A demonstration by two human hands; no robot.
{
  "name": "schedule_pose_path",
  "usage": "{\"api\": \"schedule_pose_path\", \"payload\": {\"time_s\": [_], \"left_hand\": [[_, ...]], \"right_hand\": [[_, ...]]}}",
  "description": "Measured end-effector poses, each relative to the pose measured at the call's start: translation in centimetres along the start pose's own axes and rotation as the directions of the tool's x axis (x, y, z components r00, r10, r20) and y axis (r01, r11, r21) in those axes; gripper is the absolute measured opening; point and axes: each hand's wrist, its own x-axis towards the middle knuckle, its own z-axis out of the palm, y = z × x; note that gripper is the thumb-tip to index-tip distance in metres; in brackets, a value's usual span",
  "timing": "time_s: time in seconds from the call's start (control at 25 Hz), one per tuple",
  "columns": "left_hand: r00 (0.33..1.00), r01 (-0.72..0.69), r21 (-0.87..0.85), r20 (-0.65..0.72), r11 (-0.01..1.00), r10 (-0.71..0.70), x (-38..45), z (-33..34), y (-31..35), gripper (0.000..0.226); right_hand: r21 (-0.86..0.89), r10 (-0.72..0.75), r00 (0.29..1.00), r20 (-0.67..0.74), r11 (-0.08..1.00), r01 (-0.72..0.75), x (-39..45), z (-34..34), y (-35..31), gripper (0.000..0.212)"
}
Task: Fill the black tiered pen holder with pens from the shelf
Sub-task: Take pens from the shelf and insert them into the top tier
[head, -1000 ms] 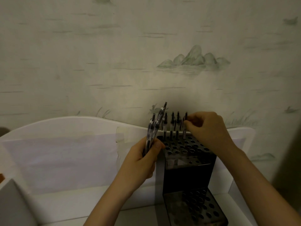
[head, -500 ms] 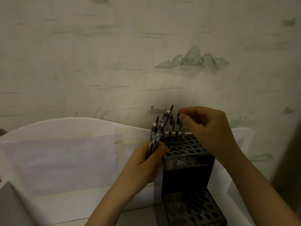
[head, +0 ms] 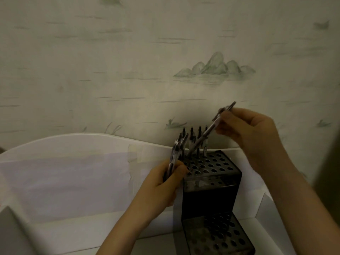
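1. The right hand (head: pixel 255 137) pinches a single pen (head: pixel 211 129) near its top end between thumb and fingers (head: pixel 223 117). The pen slants down to the left, its lower tip close to the far left holes of the top tier, probably so it can be steered into a free hole.
2. The left hand (head: pixel 165 184) curls its fingers (head: pixel 179 169) round a bundle of pens (head: pixel 175 153), held upright just left of the holder and touching or nearly touching its edge. Keeping the supply this close likely makes each handover short.
3. The black tiered pen holder (head: pixel 211 186) stands on the white shelf (head: pixel 73 181), to the right and against its back panel. Its lower tier (head: pixel 219 236) steps out nearer to the camera.
4. A few pens (head: pixel 199 137) already stand upright in the far row of the top tier. Most holes there, and all visible holes on the lower tier, look empty, so I judge the filling is at an early stage.
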Motion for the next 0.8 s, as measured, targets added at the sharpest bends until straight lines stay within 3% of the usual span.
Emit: {"api": "schedule_pose_path", "payload": {"time_s": [0.08,0.24,0.56,0.8], "left_hand": [[0.999,-0.014,0.015,-0.028,1.000,0.015,0.1,-0.1,0.0,0.038],[0.999,-0.038,0.003,-0.037,0.999,0.038,0.3,0.0,0.3,0.056],[0.998,-0.038,0.004,-0.045,0.999,0.038,0.4,-0.1,0.3,0.054],[0.998,-0.031,0.006,-0.051,0.999,0.032,0.4,-0.2,0.3,0.053]], "right_hand": [[-0.180,-0.158,0.984,-0.079,0.973,0.141,0.5,-0.7,-0.5,0.009],[-0.536,-0.311,0.950,-0.028,0.807,0.248,0.7,-1.0,0.1,0.014],[-0.681,-0.336,0.941,0.046,0.678,0.276,1.1,-0.9,2.3,0.011],[-0.730,-0.219,0.972,0.084,0.650,0.209,1.1,-1.2,4.6,0.014]]}}
